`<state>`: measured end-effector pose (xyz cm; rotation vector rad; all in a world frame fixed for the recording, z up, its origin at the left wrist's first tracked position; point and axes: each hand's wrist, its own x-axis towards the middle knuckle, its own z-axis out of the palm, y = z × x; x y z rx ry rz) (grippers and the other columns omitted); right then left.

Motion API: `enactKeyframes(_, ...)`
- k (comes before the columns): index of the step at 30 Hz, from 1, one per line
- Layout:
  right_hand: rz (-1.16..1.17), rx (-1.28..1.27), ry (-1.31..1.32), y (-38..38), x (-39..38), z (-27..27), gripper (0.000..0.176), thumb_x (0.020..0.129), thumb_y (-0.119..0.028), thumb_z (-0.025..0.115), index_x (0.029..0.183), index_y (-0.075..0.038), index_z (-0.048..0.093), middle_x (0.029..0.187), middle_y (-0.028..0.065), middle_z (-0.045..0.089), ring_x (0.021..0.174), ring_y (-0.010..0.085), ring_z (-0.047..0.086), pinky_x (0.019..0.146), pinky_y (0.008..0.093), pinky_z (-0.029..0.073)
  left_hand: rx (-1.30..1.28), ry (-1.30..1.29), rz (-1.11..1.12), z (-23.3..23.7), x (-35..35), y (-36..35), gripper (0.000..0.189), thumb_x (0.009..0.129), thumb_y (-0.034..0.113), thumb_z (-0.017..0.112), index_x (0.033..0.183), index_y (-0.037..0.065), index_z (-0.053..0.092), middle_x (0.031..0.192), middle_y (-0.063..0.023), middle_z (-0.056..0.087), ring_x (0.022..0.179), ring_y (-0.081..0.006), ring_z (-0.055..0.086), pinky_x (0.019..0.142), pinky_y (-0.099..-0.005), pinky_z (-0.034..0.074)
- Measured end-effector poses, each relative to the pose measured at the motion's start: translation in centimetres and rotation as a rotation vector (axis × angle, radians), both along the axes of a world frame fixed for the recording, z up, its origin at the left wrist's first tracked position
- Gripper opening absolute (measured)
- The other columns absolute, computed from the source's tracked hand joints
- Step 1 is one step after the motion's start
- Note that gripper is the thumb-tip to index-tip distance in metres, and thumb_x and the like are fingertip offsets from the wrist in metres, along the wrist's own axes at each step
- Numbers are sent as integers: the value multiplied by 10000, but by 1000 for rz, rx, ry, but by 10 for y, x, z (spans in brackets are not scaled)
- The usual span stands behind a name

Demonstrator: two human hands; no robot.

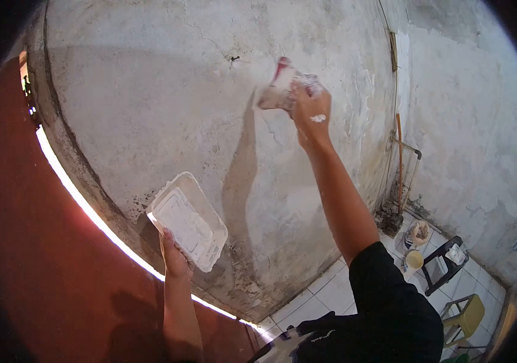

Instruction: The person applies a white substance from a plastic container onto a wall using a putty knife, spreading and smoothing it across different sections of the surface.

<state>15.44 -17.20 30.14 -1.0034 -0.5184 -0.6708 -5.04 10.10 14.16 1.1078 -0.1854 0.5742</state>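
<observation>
My right hand [312, 112] is raised against the grey plastered wall [307, 36], its fingers wrapped round a wide putty scraper [278, 86]. The scraper is reddish, smeared with white and slightly blurred, its broad edge close to the wall. A white smudge marks the back of that hand. Lower left, my left hand [175, 257] grips the near edge of a shallow rectangular plastic tray [217, 227], thumb at the rim. White paste [180, 215] coats the inside of the tray, which is tilted toward me.
A dark nail or hook [234, 58] sticks out of the wall. Left is a reddish-brown door-like panel [59, 212]. On the tiled floor at right stand a pale bucket [414, 260], a dark stool [437, 269] and a yellowish stool [470, 314]. A pipe [412, 148] runs near the corner.
</observation>
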Motion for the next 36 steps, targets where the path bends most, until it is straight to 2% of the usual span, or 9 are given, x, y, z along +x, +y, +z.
enactKeyframes(3, -371, -96, -158, -12, -1, -24, 167, 875, -110, 564, 821, 45, 593, 624, 62, 564, 544, 138, 506, 496, 329, 422, -15, -3, -5, 0, 3, -1, 699, 946, 555, 321, 1430, 56, 247, 1409, -178, 363, 1271, -345, 401, 1038, -471, 364)
enactKeyframes(5, -706, -464, 82, -7, -14, -53, 172, 866, -98, 531, 921, 44, 611, 707, 188, 615, 595, 292, 575, 543, 376, 417, -18, -8, -14, 3, 3, -6, 717, 937, 568, 335, 1427, 52, 247, 1403, -177, 369, 1262, -348, 409, 1032, -476, 368)
enactKeyframes(9, -731, -1028, -144, 52, 17, -155, 404, 812, -68, 569, 1210, -13, 526, 1000, 203, 633, 836, 336, 623, 689, 423, 508, -119, -3, -46, 4, 9, -15, 770, 872, 522, 542, 1401, 38, 261, 1320, -148, 446, 1189, -299, 488, 982, -426, 424)
enactKeyframes(12, -622, -882, -343, 74, -15, -213, 409, 825, -76, 550, 1232, -39, 528, 1087, 183, 630, 915, 339, 622, 771, 416, 524, -54, -10, -74, 8, 8, -18, 776, 868, 521, 549, 1398, 33, 260, 1329, -156, 436, 1191, -300, 488, 974, -425, 433)
enactKeyframes(15, -595, -952, -438, 62, -37, -216, 408, 834, -86, 541, 1240, -67, 525, 1132, 167, 625, 913, 336, 632, 798, 405, 532, -6, -32, -97, 4, 11, -15, 716, 929, 567, 355, 1428, 64, 252, 1385, -174, 388, 1234, -350, 438, 1011, -471, 391)
enactKeyframes(18, -428, -1085, -218, 24, -37, -208, 337, 846, -115, 543, 1181, -99, 576, 925, 180, 653, 759, 334, 642, 664, 420, 528, -24, 0, -67, 6, 9, -12, 710, 934, 558, 346, 1426, 55, 252, 1378, -180, 395, 1228, -356, 442, 1012, -474, 389)
enactKeyframes(21, -673, -873, -137, -1, -2, -181, 315, 861, -135, 546, 1147, -14, 596, 681, 212, 581, 646, 378, 581, 598, 469, 439, -37, 14, 6, 12, 1, -17, 707, 937, 556, 338, 1423, 49, 255, 1373, -188, 399, 1233, -358, 438, 1014, -476, 388)
enactKeyframes(29, -634, -406, -65, -3, 37, -108, 333, 824, 14, 519, 1149, 8, 593, 931, 254, 632, 811, 416, 609, 704, 423, 488, -14, 12, 18, -3, -6, -6, 692, 947, 552, 309, 1420, 48, 262, 1361, -195, 410, 1230, -350, 448, 1007, -475, 401)
enactKeyframes(36, -522, -928, -294, 66, -23, -211, 413, 777, -21, 546, 1189, -35, 560, 1167, 235, 575, 998, 382, 587, 819, 434, 498, -15, -11, 72, 4, -16, -14, 695, 947, 558, 309, 1422, 53, 263, 1366, -185, 411, 1224, -347, 456, 1009, -473, 402)
